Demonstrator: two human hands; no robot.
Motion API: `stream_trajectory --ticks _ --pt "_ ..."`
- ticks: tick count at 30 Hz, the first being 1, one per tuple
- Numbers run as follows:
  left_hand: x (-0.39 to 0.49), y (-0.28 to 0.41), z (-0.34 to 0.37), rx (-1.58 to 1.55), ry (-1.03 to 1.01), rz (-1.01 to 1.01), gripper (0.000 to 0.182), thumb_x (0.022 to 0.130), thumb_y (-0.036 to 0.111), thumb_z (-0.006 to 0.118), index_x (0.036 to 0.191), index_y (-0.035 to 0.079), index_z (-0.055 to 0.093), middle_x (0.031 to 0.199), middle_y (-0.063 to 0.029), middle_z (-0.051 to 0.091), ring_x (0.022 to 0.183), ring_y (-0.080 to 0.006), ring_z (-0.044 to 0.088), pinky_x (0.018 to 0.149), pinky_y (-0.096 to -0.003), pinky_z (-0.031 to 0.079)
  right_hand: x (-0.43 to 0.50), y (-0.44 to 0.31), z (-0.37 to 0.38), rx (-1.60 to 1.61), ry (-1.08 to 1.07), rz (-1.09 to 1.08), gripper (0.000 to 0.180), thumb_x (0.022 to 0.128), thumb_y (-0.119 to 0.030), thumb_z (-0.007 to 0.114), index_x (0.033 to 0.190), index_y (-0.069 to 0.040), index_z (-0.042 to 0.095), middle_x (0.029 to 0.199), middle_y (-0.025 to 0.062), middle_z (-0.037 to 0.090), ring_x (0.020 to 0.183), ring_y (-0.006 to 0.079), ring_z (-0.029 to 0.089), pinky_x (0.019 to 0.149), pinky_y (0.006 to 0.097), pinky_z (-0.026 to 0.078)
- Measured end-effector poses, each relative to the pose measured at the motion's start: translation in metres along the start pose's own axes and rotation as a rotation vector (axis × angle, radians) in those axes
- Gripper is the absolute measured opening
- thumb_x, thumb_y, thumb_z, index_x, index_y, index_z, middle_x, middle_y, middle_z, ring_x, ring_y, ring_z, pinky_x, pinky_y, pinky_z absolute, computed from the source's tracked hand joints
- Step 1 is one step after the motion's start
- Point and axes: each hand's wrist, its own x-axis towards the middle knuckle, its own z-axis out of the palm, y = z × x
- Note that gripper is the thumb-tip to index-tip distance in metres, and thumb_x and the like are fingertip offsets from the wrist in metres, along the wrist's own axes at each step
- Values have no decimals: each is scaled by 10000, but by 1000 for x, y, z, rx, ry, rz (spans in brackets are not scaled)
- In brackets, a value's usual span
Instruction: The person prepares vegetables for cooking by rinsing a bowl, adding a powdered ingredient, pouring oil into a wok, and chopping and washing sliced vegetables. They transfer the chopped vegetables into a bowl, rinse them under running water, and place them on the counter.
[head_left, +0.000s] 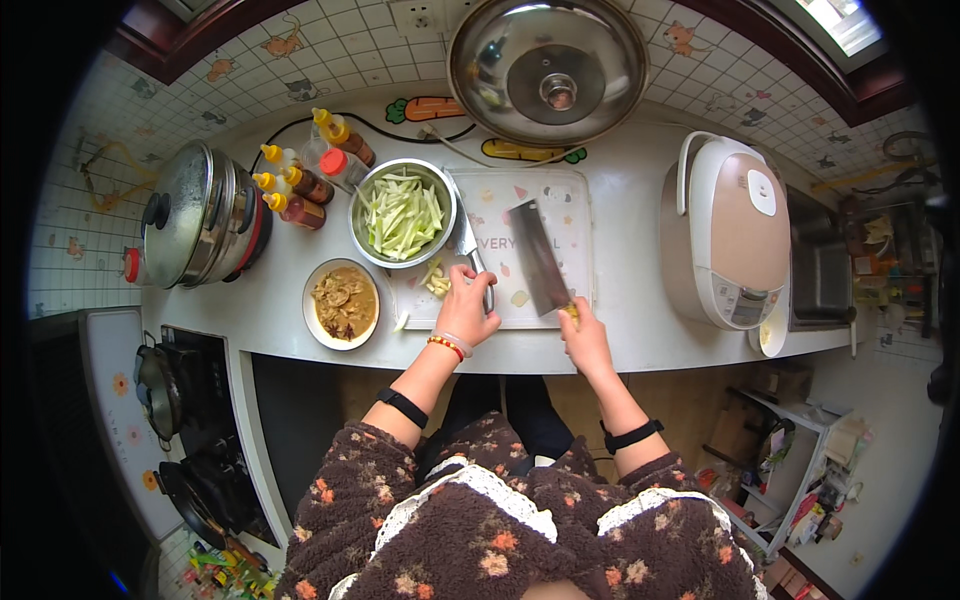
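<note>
My right hand (585, 337) grips the handle of a cleaver (538, 255), its broad blade lying over the right part of a printed cutting board (499, 196). At the board's lower left my left hand (466, 307) has its fingers curled at the handle of a kitchen knife (463, 229); whether they grip it is unclear. That knife's blade points away, beside a steel bowl (352, 232) of pale green vegetable strips (401, 217). Small yellowish pieces (435, 279) lie just left of my left fingers. One pale green piece (402, 321) rests near the board's lower left corner.
Left of the board stand a bowl of meat in sauce (343, 304) and several squeeze bottles (300, 210). A lidded steel pot (199, 217) is farther left. A large pan lid (551, 67) leans behind the board. At right are a rice cooker (739, 225) and a sink (819, 255).
</note>
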Motion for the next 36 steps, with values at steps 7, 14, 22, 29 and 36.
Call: stream_trajectory --ticks 7,14,22,29,36 --pt "-1 -5 2 26 -70 11 460 657 64 708 1099 104 587 1161 -200 400 945 -392 557 824 -436 520 -35 34 -66 202 -100 140 257 989 -217 574 1196 -71 535 627 34 560 464 90 515 434 274 424" --pt "-23 -14 13 168 -54 179 382 671 57 718 1036 114 620 1078 -155 488 939 -348 551 803 -422 499 -55 58 -75 370 -62 185 217 1000 -191 555 1180 -71 528 622 -3 519 444 62 456 401 240 376" --pt "-34 -27 30 404 -6 508 121 759 105 635 872 116 592 948 -72 541 882 -260 544 805 -371 458 -52 61 -72 454 -56 207 210 1004 -212 544 1164 -77 528 632 2 521 455 77 481 411 244 397" --pt "-8 2 46 59 -57 132 100 880 75 568 979 65 569 1050 -101 591 1011 -307 576 876 -433 463 -32 77 -58 571 -38 242 257 1012 -260 535 1179 -70 493 646 21 516 457 96 475 415 259 406" --pt "70 29 111 -16 34 68 560 944 77 494 1459 -31 303 1563 -255 266 1438 -411 282 1195 -467 239 -6 73 -15 567 -58 198 219 1026 -285 520 1114 -99 444 626 17 487 449 98 451 407 256 389"
